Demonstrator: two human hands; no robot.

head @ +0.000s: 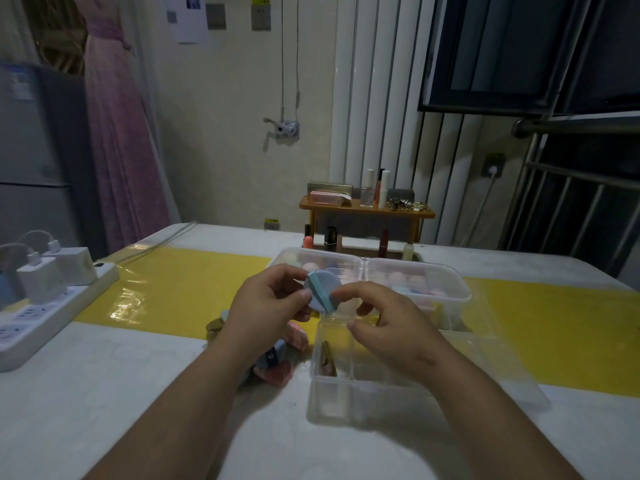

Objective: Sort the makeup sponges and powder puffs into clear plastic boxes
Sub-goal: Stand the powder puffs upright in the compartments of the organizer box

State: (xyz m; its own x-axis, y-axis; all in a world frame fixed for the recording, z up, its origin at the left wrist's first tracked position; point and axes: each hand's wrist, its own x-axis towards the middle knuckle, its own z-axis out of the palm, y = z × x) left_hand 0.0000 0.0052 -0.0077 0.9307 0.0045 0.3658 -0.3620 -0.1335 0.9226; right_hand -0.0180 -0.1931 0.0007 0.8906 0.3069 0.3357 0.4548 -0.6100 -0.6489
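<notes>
Head view: the left hand (273, 306) has its grip clamped on a round blue powder puff (320, 294) with a teal band across it. The thumb lies on the puff's left face and the fingers curl behind, holding it up on edge above the worktop (138, 393). The right hand (391, 327) meets the puff from the right. Its curled forefinger touches the right rim and its thumb sits just below, and I cannot tell whether that grip pinches the puff or only touches it.

Under the right hand stands a near box (346, 403) of clear plastic, split into compartments, with a brownish item (327, 358) in its left compartment. Beneath the left wrist is a loose pile (277, 365) of pink and blue puffs and sponges. Beyond the hands, two more clear boxes stand side by side: the far-left box (311, 251) and the far-right box (462, 289), both holding pastel sponges (412, 282).

A yellow strip (173, 285) crosses the worktop from left to right. At the left edge lies a white power strip (52, 306) with chargers (41, 275) plugged in. Far back, a small wooden stand (367, 207) carries bottles and tubes.
</notes>
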